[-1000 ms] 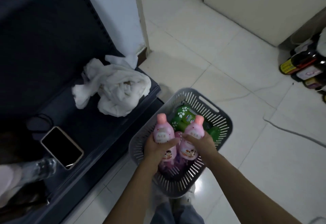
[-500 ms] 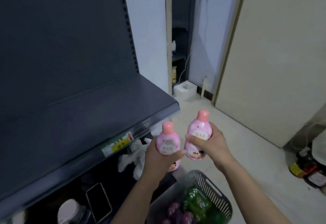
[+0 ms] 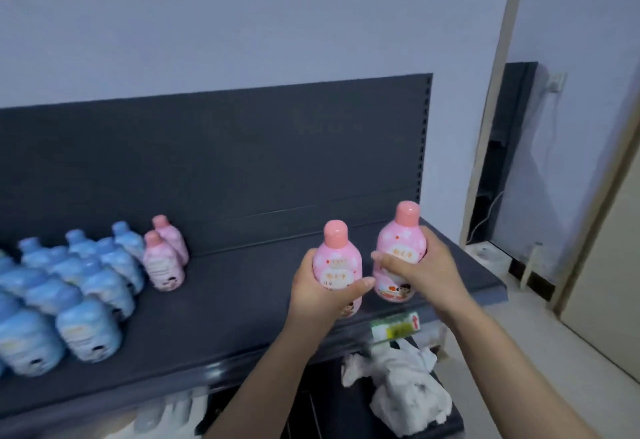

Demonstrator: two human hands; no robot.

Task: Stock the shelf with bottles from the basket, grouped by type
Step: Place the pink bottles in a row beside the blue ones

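My left hand [image 3: 322,295] grips a pink bottle [image 3: 337,258] with a coral cap. My right hand [image 3: 420,270] grips a second pink bottle [image 3: 401,241], slightly higher and to the right. Both bottles are upright, held above the right part of the dark grey shelf [image 3: 242,300]. Two matching pink bottles [image 3: 164,258] stand on the shelf further left, one behind the other. Left of them stand several blue bottles [image 3: 79,283] in rows. The basket is out of view.
A white crumpled cloth [image 3: 405,376] lies on the lower shelf under my right arm. A price label [image 3: 394,326] sits on the shelf's front edge. Shelf back panel [image 3: 242,154] rises behind. A doorway and floor lie to the right.
Both hands lifted the two pink bottles out of the basket up to shelf height. My view rose from the floor to the upper shelf with its blue and pink bottles.
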